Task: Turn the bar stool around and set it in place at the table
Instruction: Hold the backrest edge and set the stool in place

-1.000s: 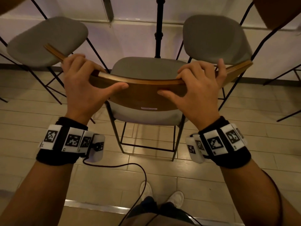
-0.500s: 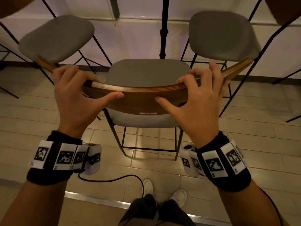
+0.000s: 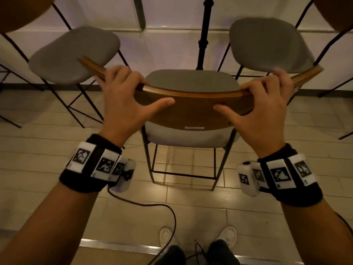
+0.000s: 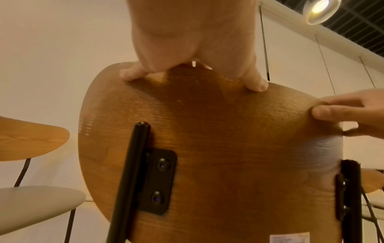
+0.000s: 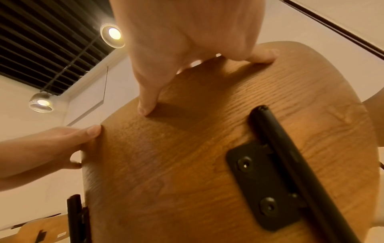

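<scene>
- The bar stool (image 3: 191, 83) is gripped at its wooden backrest (image 3: 193, 104) by the left hand (image 3: 124, 100) and right hand (image 3: 265, 104).
- It is judged turned, seat facing away; final placing remains.

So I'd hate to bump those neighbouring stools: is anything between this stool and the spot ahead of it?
Nothing visible blocks it. Both hands, left and right, grip the stool's backrest; the gap ahead shows only bare floor and a black post.
</scene>
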The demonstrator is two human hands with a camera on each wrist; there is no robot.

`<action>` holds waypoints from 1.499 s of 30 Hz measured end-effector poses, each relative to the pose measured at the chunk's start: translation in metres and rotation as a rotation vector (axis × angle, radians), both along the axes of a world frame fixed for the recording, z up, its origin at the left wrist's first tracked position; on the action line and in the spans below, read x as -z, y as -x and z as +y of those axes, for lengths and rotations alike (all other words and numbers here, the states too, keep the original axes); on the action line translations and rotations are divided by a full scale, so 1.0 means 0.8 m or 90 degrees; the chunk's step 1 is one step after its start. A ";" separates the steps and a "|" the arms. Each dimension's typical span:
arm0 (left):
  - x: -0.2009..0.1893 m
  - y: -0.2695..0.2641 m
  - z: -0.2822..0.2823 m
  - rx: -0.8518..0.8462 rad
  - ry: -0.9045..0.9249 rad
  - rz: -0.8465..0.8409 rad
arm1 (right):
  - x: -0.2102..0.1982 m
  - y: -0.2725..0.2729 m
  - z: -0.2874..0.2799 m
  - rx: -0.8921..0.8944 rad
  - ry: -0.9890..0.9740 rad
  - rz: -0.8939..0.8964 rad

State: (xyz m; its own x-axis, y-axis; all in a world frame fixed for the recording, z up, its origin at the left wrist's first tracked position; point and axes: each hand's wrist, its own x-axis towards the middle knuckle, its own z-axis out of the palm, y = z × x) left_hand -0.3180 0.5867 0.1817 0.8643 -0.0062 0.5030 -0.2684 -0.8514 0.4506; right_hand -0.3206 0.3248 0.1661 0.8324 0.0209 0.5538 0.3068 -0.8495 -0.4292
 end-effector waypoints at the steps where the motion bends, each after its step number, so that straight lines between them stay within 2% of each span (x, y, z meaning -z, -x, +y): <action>1: 0.001 -0.005 0.007 0.006 -0.002 -0.001 | 0.000 -0.002 0.007 0.007 0.002 0.000; 8: -0.003 -0.035 0.038 0.014 0.002 0.018 | -0.001 -0.017 0.041 0.040 0.009 -0.004; 16: -0.006 -0.029 0.036 0.005 0.006 0.009 | -0.003 -0.013 0.038 0.035 0.021 -0.013; 26: 0.010 -0.012 -0.011 -0.014 0.001 -0.049 | -0.004 -0.012 -0.017 0.011 0.063 0.000; 32: 0.011 -0.029 -0.054 -0.016 0.010 -0.051 | -0.010 -0.033 -0.058 0.002 0.068 0.018; 45: 0.017 -0.036 -0.054 -0.032 -0.007 -0.042 | -0.001 -0.042 -0.060 -0.017 0.048 -0.013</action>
